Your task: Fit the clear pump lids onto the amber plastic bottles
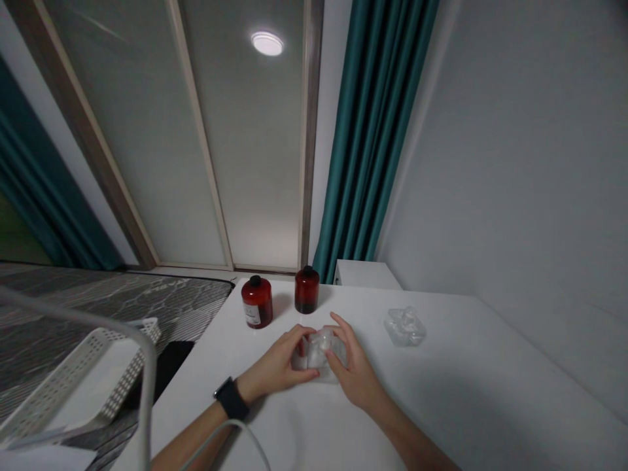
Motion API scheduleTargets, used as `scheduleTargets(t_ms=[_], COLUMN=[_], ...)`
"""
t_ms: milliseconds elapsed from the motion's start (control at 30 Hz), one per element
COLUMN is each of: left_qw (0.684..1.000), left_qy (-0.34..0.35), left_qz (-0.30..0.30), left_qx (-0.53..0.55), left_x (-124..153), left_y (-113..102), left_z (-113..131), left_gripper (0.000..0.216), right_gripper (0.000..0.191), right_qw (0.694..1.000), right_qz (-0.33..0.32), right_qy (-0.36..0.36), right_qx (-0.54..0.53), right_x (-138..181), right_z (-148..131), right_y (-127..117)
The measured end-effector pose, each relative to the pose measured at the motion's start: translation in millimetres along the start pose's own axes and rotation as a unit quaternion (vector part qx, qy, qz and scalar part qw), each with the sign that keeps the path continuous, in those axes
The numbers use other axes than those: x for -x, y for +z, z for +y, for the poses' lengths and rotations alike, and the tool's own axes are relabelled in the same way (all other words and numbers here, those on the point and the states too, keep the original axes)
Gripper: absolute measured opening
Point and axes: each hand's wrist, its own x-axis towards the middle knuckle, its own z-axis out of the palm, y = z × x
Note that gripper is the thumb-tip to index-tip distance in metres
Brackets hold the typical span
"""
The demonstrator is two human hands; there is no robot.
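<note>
Both hands are around a clear, crinkled plastic bundle (321, 350) low over the white table (417, 405). My left hand (282, 360), with a dark watch on its wrist, curls its fingers and thumb round the bundle's left side. A small patch of red shows by those fingertips; I cannot tell what it is. My right hand (356, 366) grips the other side, thumb on top and index finger raised along the far edge. A similar clear plastic bundle (405, 326) lies apart to the right.
Two dark red bottles with black caps, one labelled bottle (257, 302) and one plain bottle (307, 291), stand beyond my hands. At left is a white perforated basket (78, 373). A pale cable (147, 392) curves across the lower left. A wall (530, 196) borders the table's right side.
</note>
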Motion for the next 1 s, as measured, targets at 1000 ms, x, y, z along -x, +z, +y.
scheduleTargets(t_ms=[1000], left_qw=[1.000], left_qy=[-0.008], left_qz=[-0.007], left_qx=[0.026], left_x=[1], left_y=[0], left_z=[0], left_gripper=[0.057], right_gripper=[0.047], right_qw=[0.998], right_qz=[-0.060], right_qy=[-0.019], right_qx=[0.001], right_x=[-4], right_z=[-5], right_y=[-11])
